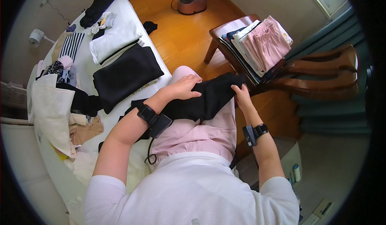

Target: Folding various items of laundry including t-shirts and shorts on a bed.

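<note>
A black cloth garment [208,99] lies across my lap over pink trousers [199,137], and part of it trails left onto the bed. My right hand [242,95] pinches its right end between thumb and fingers. With fingers spread, my left hand [185,87] rests at the garment's upper left edge; whether it grips any cloth cannot be told. Both forearms wear black strapped devices. Left of my knees, a folded black garment [126,74] lies on the bed, with folded white clothes [116,42] beyond it.
A wooden chair [319,71] at the right bears a stack of folded clothes [262,44], pink ones on top. Loose clothes [81,128] and a white garment [51,110] lie along the bed's left side. A garment steamer base [191,3] stands on the wooden floor.
</note>
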Action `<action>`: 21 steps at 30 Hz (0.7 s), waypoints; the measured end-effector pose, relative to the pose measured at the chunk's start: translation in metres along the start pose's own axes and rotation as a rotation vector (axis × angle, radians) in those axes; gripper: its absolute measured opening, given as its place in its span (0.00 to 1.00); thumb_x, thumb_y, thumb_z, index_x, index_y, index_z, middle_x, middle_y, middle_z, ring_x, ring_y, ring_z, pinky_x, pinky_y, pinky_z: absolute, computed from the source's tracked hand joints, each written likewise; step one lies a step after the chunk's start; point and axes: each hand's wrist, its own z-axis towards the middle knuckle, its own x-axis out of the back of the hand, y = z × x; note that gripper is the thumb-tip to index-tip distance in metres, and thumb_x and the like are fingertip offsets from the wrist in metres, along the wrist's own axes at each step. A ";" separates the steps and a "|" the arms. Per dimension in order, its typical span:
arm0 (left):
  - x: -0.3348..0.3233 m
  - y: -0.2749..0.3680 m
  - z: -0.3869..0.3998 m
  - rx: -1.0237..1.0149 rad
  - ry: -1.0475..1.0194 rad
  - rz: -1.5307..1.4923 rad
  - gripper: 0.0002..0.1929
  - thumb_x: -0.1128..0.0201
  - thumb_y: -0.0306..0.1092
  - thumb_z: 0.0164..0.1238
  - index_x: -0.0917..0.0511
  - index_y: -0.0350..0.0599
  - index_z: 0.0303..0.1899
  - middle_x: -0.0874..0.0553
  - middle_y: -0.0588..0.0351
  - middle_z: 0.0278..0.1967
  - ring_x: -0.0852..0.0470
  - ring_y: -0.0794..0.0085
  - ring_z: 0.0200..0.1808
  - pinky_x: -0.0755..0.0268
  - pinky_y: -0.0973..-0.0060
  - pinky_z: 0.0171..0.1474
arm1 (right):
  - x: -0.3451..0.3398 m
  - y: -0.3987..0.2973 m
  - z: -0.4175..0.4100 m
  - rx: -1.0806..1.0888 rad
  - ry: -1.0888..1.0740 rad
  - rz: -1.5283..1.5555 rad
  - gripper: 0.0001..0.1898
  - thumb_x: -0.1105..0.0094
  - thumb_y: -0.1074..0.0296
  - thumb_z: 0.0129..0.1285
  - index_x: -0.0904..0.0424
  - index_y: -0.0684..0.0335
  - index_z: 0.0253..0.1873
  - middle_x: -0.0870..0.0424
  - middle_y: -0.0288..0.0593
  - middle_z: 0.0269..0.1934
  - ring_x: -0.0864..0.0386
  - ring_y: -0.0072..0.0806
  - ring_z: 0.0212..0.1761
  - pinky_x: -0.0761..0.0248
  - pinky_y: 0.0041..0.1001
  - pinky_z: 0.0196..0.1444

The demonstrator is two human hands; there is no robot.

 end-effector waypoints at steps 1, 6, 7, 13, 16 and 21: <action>0.001 -0.001 0.002 -0.010 0.071 -0.026 0.29 0.36 0.39 0.53 0.35 0.39 0.55 0.31 0.42 0.53 0.35 0.53 0.58 0.43 0.68 0.60 | -0.012 -0.021 -0.008 0.096 -0.136 0.140 0.15 0.44 0.74 0.54 0.29 0.68 0.47 0.24 0.39 0.41 0.27 0.26 0.42 0.35 0.23 0.47; 0.050 0.043 0.012 -0.138 0.316 -0.383 0.35 0.33 0.42 0.52 0.41 0.38 0.58 0.33 0.48 0.53 0.34 0.65 0.57 0.42 0.74 0.59 | -0.035 -0.122 -0.057 0.270 -0.416 0.350 0.20 0.47 0.79 0.55 0.34 0.65 0.55 0.26 0.38 0.48 0.30 0.24 0.50 0.38 0.24 0.55; 0.066 0.059 0.011 -0.169 0.309 -0.486 0.35 0.33 0.38 0.52 0.42 0.39 0.59 0.33 0.50 0.53 0.34 0.67 0.57 0.42 0.74 0.58 | -0.038 -0.135 -0.066 0.328 -0.423 0.287 0.21 0.47 0.79 0.55 0.35 0.65 0.55 0.26 0.38 0.48 0.30 0.24 0.50 0.39 0.24 0.55; 0.116 0.088 0.003 -0.388 0.418 -0.738 0.23 0.36 0.27 0.55 0.33 0.39 0.52 0.30 0.58 0.48 0.32 0.77 0.52 0.39 0.80 0.55 | -0.047 -0.162 -0.083 0.468 -0.568 0.108 0.26 0.42 0.75 0.55 0.40 0.63 0.59 0.31 0.37 0.52 0.36 0.25 0.56 0.45 0.25 0.60; 0.139 0.108 -0.010 -0.468 0.534 -0.631 0.13 0.38 0.24 0.56 0.26 0.38 0.44 0.29 0.63 0.39 0.29 0.82 0.46 0.36 0.84 0.51 | -0.062 -0.177 -0.086 0.586 -0.614 0.179 0.29 0.40 0.67 0.55 0.42 0.63 0.60 0.33 0.40 0.54 0.37 0.28 0.58 0.47 0.26 0.62; 0.164 0.132 -0.013 -0.433 0.602 -0.530 0.10 0.36 0.26 0.54 0.23 0.36 0.39 0.26 0.62 0.39 0.26 0.80 0.40 0.33 0.84 0.43 | -0.074 -0.180 -0.074 0.575 -0.640 0.159 0.36 0.34 0.54 0.50 0.40 0.65 0.60 0.33 0.44 0.55 0.35 0.30 0.57 0.45 0.28 0.62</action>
